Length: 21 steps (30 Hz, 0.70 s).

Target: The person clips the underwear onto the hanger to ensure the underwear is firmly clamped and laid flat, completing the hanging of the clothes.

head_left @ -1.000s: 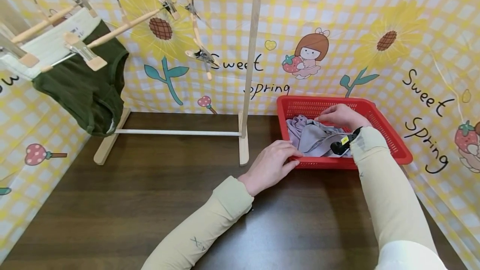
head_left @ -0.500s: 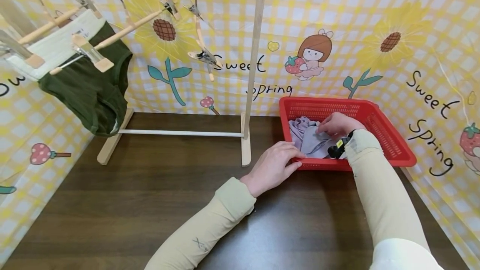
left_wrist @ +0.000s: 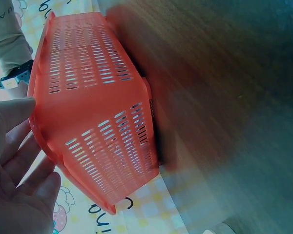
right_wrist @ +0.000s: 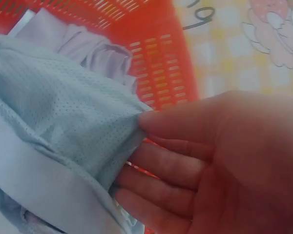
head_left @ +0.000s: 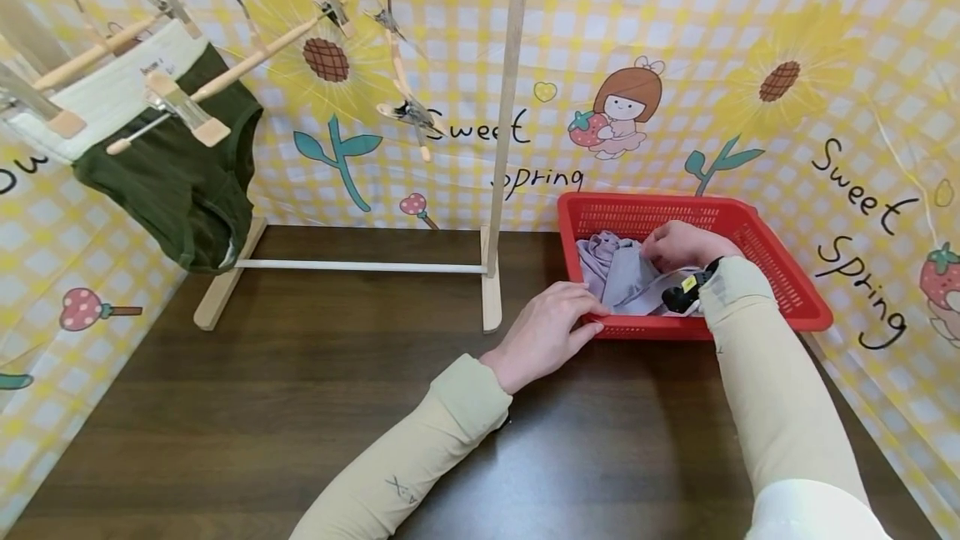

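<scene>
A red perforated basket (head_left: 645, 328) stands at the back right of the table, with crumpled lilac-grey clothing inside. My right hand (head_left: 686, 245) reaches into it. In the right wrist view, my thumb and index finger pinch the edge of a lilac-grey mesh garment (right_wrist: 73, 102), which has a smooth, wide band; the other fingers pass behind the cloth. More lilac fabric (right_wrist: 100, 51) lies bunched beyond it. My left hand (head_left: 546, 327) grips the basket's near-left corner. The left wrist view has the thumb on the outer side of the rim (left_wrist: 36, 129) and the fingers over it.
To the left stands a clothes rack (head_left: 504, 123) with a white top rail. Dark green briefs (head_left: 176, 165) with a white waistband hang there from a wooden clip hanger (head_left: 247, 65). Another clip hanger (head_left: 397, 73) hangs nearer the rack's right post. Patterned cloth walls surround the dark table (head_left: 337, 373).
Inside the basket, my right hand has closed on the garment's edge and draws it slightly up and to the right. The left hand stays at the basket's corner.
</scene>
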### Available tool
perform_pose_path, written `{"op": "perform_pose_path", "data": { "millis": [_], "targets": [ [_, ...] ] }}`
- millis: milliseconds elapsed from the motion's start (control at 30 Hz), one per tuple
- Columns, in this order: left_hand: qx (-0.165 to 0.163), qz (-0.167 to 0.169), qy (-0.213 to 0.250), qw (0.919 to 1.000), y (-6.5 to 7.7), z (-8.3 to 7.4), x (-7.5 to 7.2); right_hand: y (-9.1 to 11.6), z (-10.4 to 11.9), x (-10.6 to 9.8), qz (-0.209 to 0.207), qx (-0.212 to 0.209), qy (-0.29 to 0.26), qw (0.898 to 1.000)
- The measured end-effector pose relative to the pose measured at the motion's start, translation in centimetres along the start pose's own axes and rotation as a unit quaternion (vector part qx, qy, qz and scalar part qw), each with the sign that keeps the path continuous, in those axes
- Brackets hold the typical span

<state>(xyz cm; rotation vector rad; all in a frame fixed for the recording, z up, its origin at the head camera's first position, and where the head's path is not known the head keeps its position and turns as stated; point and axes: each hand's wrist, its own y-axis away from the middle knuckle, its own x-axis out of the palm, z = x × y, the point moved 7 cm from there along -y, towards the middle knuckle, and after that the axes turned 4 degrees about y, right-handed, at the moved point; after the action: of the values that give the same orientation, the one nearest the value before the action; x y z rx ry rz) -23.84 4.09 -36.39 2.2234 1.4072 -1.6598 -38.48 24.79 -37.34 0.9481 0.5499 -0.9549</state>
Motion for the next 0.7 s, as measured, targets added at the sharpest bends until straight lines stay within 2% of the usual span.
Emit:
{"op": "perform_pose_path", "data": {
  "millis": [167, 367, 600, 700],
  "targets": [
    [-0.002, 0.001, 0.007, 1.0000, 0.0, -0.1, 0.0, 0.5, 0.7, -0.8, -0.026, -0.018, -0.027, 0.999],
    [0.003, -0.005, 0.002, 1.0000, 0.1, 0.0, 0.0, 1.8, 2.7, -2.2, -0.057, -0.045, -0.051, 0.996],
    [-0.006, 0.003, 0.003, 1.0000, 0.1, 0.2, 0.2, 3.7, 5.6, -4.2, -0.124, -0.103, -0.026, 0.987],
    [-0.006, 0.001, 0.003, 1.0000, 0.1, 0.2, 0.2, 4.6, 6.6, -4.7, -0.142, -0.123, -0.033, 0.982]
  ]
}}
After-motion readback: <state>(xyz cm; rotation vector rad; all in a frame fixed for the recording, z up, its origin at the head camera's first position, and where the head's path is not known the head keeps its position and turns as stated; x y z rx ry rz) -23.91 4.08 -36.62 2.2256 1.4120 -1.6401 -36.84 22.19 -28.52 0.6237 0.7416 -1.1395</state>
